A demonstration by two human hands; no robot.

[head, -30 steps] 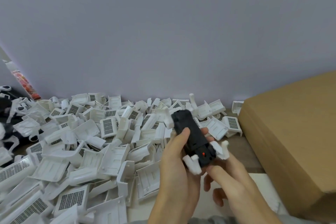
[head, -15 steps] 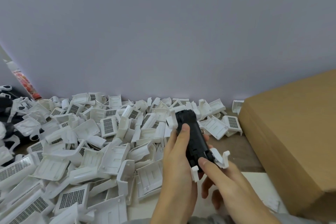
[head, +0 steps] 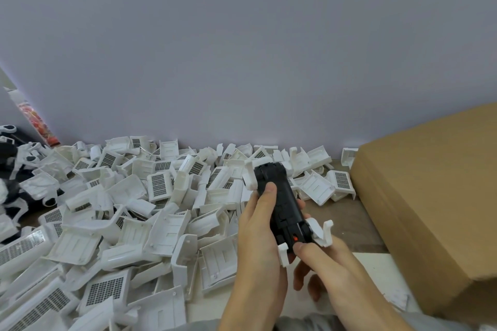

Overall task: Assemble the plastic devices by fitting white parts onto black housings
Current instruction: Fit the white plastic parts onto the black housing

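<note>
My left hand (head: 258, 234) wraps the black housing (head: 279, 201), thumb lying flat along its upper face and fingers curled behind it, so that it is held in the air above the near edge of the table, just right of the heap of white parts (head: 129, 212). My right hand (head: 330, 269) meets its near end: the thumb tip presses just below the small orange-red dot (head: 295, 238), and the other fingers curl underneath, against what appears to be the white part being fitted; how firmly they hold it I cannot tell. White hooked clips (head: 321, 234) project from the near end on both sides, and a white piece (head: 251, 174) flanks the far end. The step in hand is judged to be seating a white part on the housing; the next move probably calls for a firm, straight squeeze from the thumb while the left hand braces, keeping the thin clips from bending. The housing is a matte, elongated block with rounded far corners and moulded seams. The loose white parts are smooth, glossy shells, curved at one edge, many bearing 1 rectangular grey mesh grille. A plain cardboard box (head: 430, 196) stands at the right.
</note>
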